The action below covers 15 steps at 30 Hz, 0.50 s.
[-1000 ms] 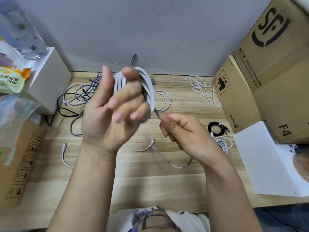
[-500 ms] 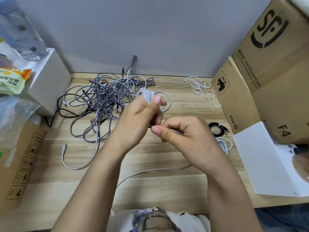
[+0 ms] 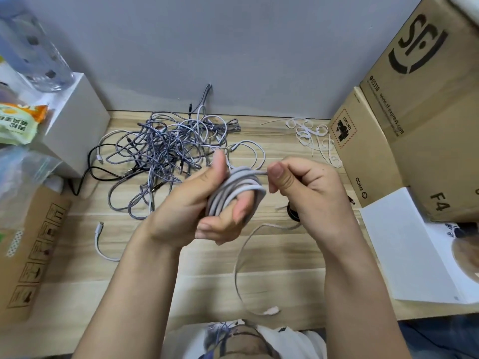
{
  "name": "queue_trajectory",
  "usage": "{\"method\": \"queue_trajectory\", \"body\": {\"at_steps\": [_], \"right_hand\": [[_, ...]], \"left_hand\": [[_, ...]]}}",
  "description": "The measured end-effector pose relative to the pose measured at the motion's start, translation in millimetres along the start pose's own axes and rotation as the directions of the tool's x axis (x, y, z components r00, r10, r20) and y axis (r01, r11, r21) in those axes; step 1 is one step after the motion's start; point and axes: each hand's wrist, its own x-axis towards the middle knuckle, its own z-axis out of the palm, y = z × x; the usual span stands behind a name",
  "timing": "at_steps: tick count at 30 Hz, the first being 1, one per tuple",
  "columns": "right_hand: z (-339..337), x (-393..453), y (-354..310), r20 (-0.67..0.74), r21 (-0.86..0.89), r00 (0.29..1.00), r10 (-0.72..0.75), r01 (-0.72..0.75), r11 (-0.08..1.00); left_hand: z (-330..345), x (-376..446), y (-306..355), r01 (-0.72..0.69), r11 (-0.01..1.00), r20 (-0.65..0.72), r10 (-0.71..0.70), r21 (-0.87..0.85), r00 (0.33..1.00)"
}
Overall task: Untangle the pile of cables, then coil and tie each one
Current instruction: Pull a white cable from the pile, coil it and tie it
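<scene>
My left hand point(image 3: 207, 203) grips a coil of light grey cable point(image 3: 233, 187) wound round its fingers, thumb up beside it. My right hand point(image 3: 305, 193) pinches the same cable just right of the coil. The cable's loose tail point(image 3: 239, 263) loops down over the table to a white plug point(image 3: 270, 310) near the front edge. Behind my hands lies the tangled pile of grey braided cables point(image 3: 166, 154). A short white cable point(image 3: 99, 242) lies alone at the left.
Several white ties point(image 3: 315, 139) lie at the back right. A small black coiled cable point(image 3: 294, 213) shows behind my right hand. Cardboard boxes point(image 3: 414, 112) stand at the right, a white box point(image 3: 75, 125) at the left, a white sheet point(image 3: 404, 250) at right front.
My left hand has dropped from its raised pose and turned, with the coil now lower over the table. My right hand has brought the cable across to the coil; the tail has shortened.
</scene>
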Motion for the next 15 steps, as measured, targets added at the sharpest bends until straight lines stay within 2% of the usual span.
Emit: {"method": "queue_trajectory", "body": {"at_steps": [3,7,11,13,15], "right_hand": [[1.5,0.8,3.3,0.02,0.017,1.0,-0.009,0.009,1.0],[3.8,2.4,13.1,0.064,-0.015,0.997,0.034,-0.033,0.999],[8.8,0.7,22.1,0.172,-0.226,0.982,0.083,-0.043,0.973],[11.7,-0.7,22.0,0.228,-0.299,0.966,0.124,-0.052,0.953],[12.9,-2.0,21.0,0.268,-0.375,0.954,0.134,-0.025,0.927]], "left_hand": [[1.0,0.4,5.4,-0.08,0.983,0.118,0.1,-0.164,0.988],[3.2,4.3,11.7,-0.187,0.94,0.066,0.214,-0.287,0.975],[2.6,9.8,16.9,-0.342,0.841,-0.13,0.317,-0.419,0.939],[2.7,14.2,15.8,-0.419,0.851,-0.294,0.332,-0.317,0.896],[4.0,19.2,14.0,-0.425,0.897,-0.485,0.318,-0.124,0.815]]}}
